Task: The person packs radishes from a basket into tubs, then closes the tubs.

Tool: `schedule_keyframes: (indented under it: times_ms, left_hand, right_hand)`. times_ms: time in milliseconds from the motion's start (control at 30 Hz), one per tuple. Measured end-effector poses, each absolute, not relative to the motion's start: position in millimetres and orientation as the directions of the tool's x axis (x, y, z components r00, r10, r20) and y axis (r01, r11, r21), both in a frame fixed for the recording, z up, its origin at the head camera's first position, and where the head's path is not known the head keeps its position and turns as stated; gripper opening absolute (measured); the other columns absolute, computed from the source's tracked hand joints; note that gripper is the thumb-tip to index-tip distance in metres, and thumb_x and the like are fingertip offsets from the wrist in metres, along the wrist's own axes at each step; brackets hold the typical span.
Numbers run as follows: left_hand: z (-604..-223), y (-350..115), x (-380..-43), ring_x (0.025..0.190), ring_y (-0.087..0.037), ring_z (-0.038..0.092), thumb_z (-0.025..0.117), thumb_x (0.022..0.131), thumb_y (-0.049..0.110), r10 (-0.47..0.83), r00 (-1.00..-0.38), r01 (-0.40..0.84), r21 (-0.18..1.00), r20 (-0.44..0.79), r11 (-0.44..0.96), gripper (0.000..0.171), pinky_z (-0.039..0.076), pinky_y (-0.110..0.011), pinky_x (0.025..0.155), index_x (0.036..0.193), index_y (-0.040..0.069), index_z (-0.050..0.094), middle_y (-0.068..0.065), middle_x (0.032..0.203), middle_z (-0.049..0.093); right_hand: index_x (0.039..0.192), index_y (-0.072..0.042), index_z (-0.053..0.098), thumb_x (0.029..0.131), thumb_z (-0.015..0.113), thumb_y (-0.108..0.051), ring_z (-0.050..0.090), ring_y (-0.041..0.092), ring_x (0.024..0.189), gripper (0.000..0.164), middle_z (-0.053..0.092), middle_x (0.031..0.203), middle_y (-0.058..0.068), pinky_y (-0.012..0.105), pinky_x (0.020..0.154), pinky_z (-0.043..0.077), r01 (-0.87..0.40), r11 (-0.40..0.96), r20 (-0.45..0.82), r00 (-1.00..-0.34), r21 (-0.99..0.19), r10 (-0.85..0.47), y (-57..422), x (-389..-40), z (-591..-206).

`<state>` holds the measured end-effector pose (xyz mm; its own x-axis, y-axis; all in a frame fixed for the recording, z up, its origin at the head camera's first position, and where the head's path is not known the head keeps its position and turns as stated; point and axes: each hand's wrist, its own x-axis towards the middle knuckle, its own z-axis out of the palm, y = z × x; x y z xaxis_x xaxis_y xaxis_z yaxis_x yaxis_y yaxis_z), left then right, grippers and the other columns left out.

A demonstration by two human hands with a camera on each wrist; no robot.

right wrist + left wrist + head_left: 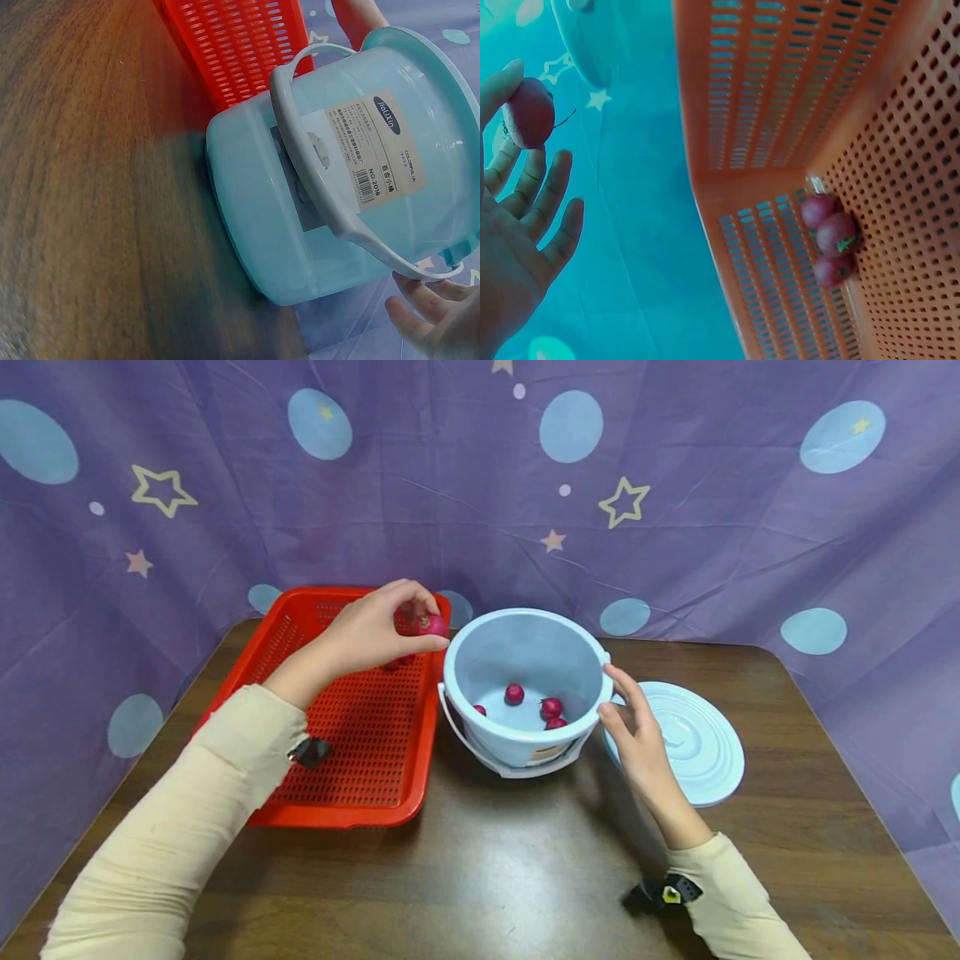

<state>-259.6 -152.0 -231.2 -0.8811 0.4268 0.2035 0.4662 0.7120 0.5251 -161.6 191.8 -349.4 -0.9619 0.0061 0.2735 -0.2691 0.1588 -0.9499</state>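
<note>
Left hand, thumb and fingertips closed to a pinch with the other fingers loosely spread, holds one red radish above the right-hand side of the red basket, near the bucket rim; three radishes lie together inside the basket. Right hand, partly open with thumb and index finger apart, touches the right side of the blue bucket near the rim. Four radishes show inside the bucket, and the lid lies on the table beside it.
</note>
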Motion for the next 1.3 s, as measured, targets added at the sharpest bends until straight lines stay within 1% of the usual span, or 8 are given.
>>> schedule_keyframes:
  times_ms: [167,300,567,733,900,1000,1133,1300]
  left_hand:
    - [-227,-144,-252,0.093,-0.011,0.053,0.081,0.079,0.049,0.457,-0.862,0.499,0.522,0.217,0.692,0.042,0.044,-0.035,0.076,0.106,0.024,0.06,0.006,0.098,0.057]
    - [-224,-136,-246,0.09,-0.011,0.054,0.08,0.08,0.048,0.497,-0.837,0.538,0.512,0.23,0.67,0.04,0.044,-0.034,0.075,0.105,0.024,0.06,0.007,0.097,0.057]
    - [-226,-121,-240,0.092,-0.009,0.055,0.083,0.078,0.047,0.603,-0.755,0.645,0.462,0.258,0.609,0.039,0.045,-0.032,0.076,0.104,0.027,0.063,0.011,0.095,0.057]
    - [-228,-111,-237,0.092,-0.006,0.054,0.082,0.078,0.048,0.657,-0.723,0.668,0.462,0.216,0.583,0.037,0.045,-0.032,0.075,0.103,0.028,0.063,0.011,0.096,0.058]
    - [-232,-103,-235,0.095,-0.009,0.054,0.08,0.079,0.049,0.703,-0.691,0.688,0.452,0.169,0.567,0.039,0.046,-0.032,0.079,0.106,0.027,0.063,0.01,0.098,0.059]
    - [-234,-98,-234,0.095,-0.008,0.054,0.08,0.08,0.049,0.723,-0.675,0.699,0.44,0.144,0.564,0.038,0.047,-0.031,0.08,0.107,0.028,0.063,0.011,0.098,0.058]
    - [-236,-93,-235,0.093,-0.004,0.053,0.08,0.08,0.051,0.748,-0.654,0.714,0.415,0.109,0.564,0.038,0.046,-0.03,0.078,0.107,0.03,0.064,0.014,0.096,0.058]
    - [-238,-90,-236,0.092,-0.007,0.055,0.078,0.081,0.051,0.767,-0.638,0.718,0.41,0.066,0.562,0.038,0.045,-0.032,0.075,0.109,0.029,0.066,0.014,0.095,0.058]
  right_hand:
    - [0.151,-0.014,0.04,0.103,0.051,-0.011,0.056,0.014,0.115,0.049,0.042,0.149,0.011,0.019,0.095,0.044,-0.279,0.16,0.284,-0.959,-0.947,0.005,191,-162,-350]
    - [0.151,-0.012,0.04,0.102,0.051,-0.009,0.057,0.015,0.115,0.05,0.043,0.148,0.012,0.02,0.095,0.044,-0.288,0.156,0.293,-0.956,-0.945,0.011,191,-162,-350]
    - [0.151,-0.01,0.039,0.102,0.051,-0.008,0.056,0.015,0.116,0.051,0.042,0.149,0.012,0.019,0.096,0.043,-0.289,0.15,0.294,-0.956,-0.945,0.012,191,-162,-351]
    - [0.151,-0.011,0.04,0.101,0.051,-0.008,0.057,0.013,0.115,0.051,0.042,0.149,0.012,0.019,0.096,0.043,-0.292,0.153,0.297,-0.955,-0.944,0.013,191,-162,-351]
    - [0.151,-0.011,0.04,0.101,0.051,-0.008,0.056,0.013,0.115,0.051,0.042,0.149,0.011,0.019,0.096,0.043,-0.291,0.146,0.295,-0.955,-0.946,0.009,191,-163,-350]
    - [0.151,-0.011,0.04,0.102,0.05,-0.009,0.056,0.013,0.116,0.05,0.042,0.149,0.011,0.019,0.096,0.043,-0.287,0.143,0.291,-0.957,-0.947,0.008,191,-163,-349]
    - [0.151,-0.012,0.04,0.102,0.05,-0.01,0.055,0.016,0.117,0.05,0.042,0.149,0.011,0.019,0.096,0.043,-0.281,0.142,0.286,-0.958,-0.949,0.01,191,-162,-349]
    - [0.151,-0.011,0.04,0.102,0.051,-0.008,0.054,0.021,0.119,0.05,0.042,0.149,0.011,0.02,0.096,0.043,-0.28,0.133,0.284,-0.959,-0.951,0.013,190,-162,-349]
